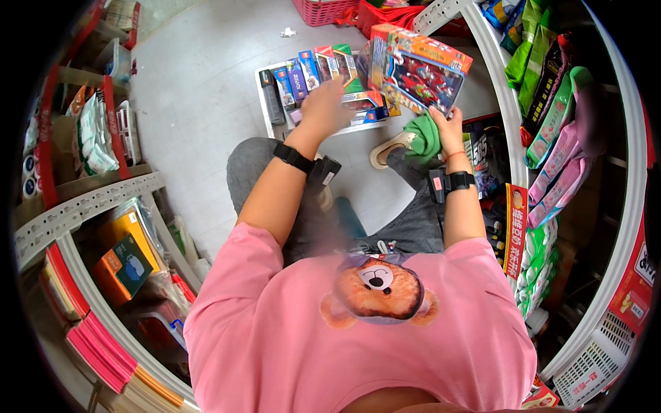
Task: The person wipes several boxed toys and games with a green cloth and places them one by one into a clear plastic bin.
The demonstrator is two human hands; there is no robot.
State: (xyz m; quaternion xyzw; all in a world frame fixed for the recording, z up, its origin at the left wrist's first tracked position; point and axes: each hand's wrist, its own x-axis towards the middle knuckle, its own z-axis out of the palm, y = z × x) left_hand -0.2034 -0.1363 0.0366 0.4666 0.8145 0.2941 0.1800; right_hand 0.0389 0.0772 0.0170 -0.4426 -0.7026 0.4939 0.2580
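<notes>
My right hand (449,129) is closed at the lower corner of a windowed toy box (425,72), orange and white with red figures inside. A bunched green cloth (425,135) hangs from the same hand. My left hand (325,108), smeared by motion, is over the near part of a white tray (262,96); its fingers cannot be made out. Small upright toy boxes in blue, purple, red and green, such as a purple box (296,78), stand in the tray. A dark cylindrical container (271,98) fills its left end. Another small box (363,103) lies near its front.
Shelves with packaged goods flank me: notebooks (103,351) and a boxed item (124,268) on the left, hanging bags (558,158) on the right. A pink basket (323,12) stands on the grey floor (196,82) at the back. My knees are close to the tray.
</notes>
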